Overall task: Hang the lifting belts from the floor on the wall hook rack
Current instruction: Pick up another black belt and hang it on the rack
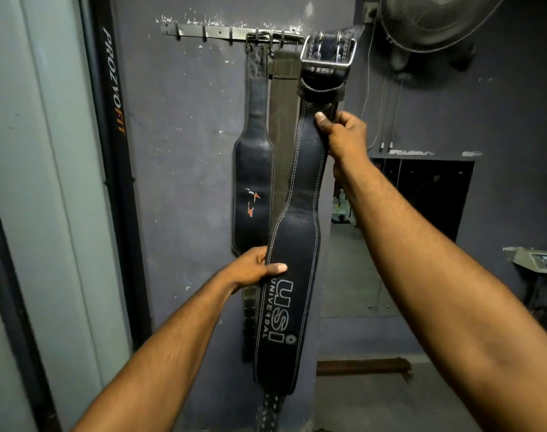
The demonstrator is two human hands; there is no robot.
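**Third belt up at the rack, not clearly hooked yet**

Your right hand [344, 137] fingers are wrapped tight round the narrow neck of the USI belt [292, 244], thumb pressed flat on its face, approx 1 o'clock from frame centre. Your left hand [253, 269] pinches the belt's wide padded part at the left edge, thumb on front, other fingers behind and hidden, approx 6 o'clock.

Outward from there: the belt runs up from your right hand to its steel buckle [328, 53], which sits at 12 o'clock, level with the right end of the hook rack [231, 32]. Can't tell whether the buckle is actually over a hook or just held against the wall. The tail w/ holes hangs down past your left hand to 6 o'clock.

Two other belts already hang just left: a black belt [253, 182] and an olive strap [281, 126], touching the USI belt's edge.

Risks, my read:
- Let go before the buckle catches a hook and the belt drops, heavy buckle first.
- Rack's right end looks crowded; pushing in could knock the olive strap off its hook.
- Buckle hung askew may slip off.
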